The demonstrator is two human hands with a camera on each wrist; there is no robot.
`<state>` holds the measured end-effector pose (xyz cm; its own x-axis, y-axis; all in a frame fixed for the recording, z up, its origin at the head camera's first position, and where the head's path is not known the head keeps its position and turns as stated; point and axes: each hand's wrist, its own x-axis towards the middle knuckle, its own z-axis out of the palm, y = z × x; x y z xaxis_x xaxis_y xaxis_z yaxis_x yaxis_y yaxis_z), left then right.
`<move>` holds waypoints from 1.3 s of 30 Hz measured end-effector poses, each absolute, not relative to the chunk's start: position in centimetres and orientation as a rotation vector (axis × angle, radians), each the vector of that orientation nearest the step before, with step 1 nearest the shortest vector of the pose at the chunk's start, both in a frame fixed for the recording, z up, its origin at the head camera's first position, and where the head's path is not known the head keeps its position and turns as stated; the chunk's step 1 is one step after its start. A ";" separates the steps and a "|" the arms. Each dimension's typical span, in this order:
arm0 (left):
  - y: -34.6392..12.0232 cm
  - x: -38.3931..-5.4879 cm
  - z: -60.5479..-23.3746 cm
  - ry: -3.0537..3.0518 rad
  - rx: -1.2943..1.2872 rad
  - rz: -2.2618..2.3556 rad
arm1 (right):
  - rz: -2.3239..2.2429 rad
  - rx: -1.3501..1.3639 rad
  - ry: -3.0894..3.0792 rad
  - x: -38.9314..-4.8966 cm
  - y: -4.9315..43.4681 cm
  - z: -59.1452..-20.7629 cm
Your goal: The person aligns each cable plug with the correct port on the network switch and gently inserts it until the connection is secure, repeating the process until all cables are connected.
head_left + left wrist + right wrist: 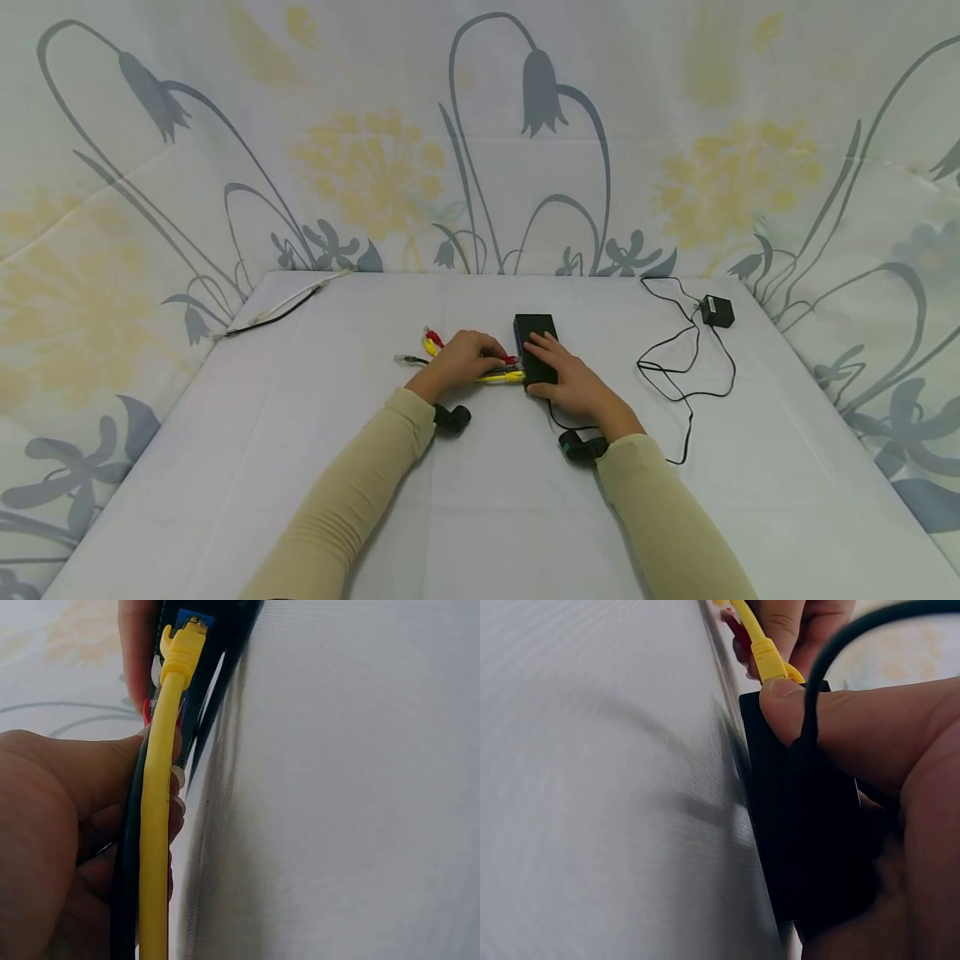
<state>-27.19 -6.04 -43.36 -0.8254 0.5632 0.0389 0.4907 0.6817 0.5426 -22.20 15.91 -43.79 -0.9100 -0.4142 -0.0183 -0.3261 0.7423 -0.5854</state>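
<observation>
A black network switch (534,325) lies near the middle of the white table. My right hand (573,387) holds it, fingers across its top and thumb against its near edge. A yellow Ethernet cable (155,802) has its plug at a blue port of the switch. Just left of the switch, my left hand (461,362) pinches a red Ethernet cable (510,360) near its plug. A black Ethernet cable (126,885) runs alongside the yellow one past the left thumb. The left fingers partly hide the red plug and the ports behind it.
A black power adapter (717,311) with a loosely looped thin cord lies at the right, its cord running under the right forearm. At the far left edge lie a white cable (300,292) and a black cable (273,318). A patterned curtain (480,208) rises behind the table.
</observation>
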 end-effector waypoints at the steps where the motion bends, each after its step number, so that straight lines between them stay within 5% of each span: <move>1: -6.0 -27.2 -43.3 2.758 0.868 0.822 | -0.901 -0.594 2.792 -22.2 15.9 -43.8; 39: -5.6 -28.0 -42.8 2.678 0.859 0.699 | -0.779 -0.606 2.842 -22.0 14.9 -44.1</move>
